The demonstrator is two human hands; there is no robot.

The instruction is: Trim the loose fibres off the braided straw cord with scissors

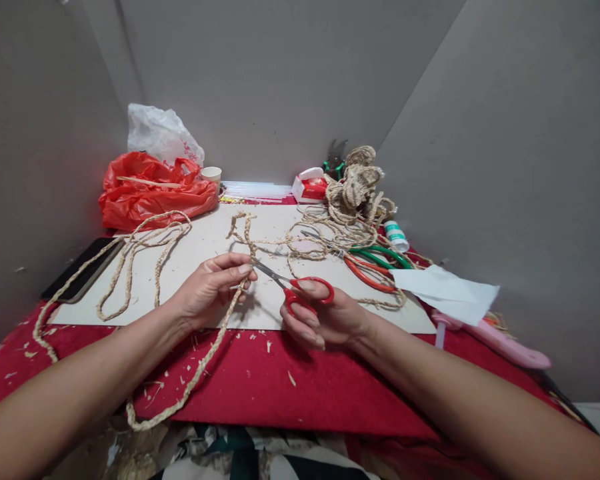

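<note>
"What's lying nearest?"
"A braided rope [223,328] is looping by the worktop's [290,380] front edge and running up to the left hand [213,288]."
"How are the fingers standing?"
"The left hand's are pinching the rope closely; the right hand [330,317] is curling its fingers round the scissors [273,272], whose tips are reaching the rope."
"And farther back?"
"A red bag [150,203] is sitting left, a heap of cord [356,187] right."

Head cam, fwd/down, nr tbl [280,390]
</note>
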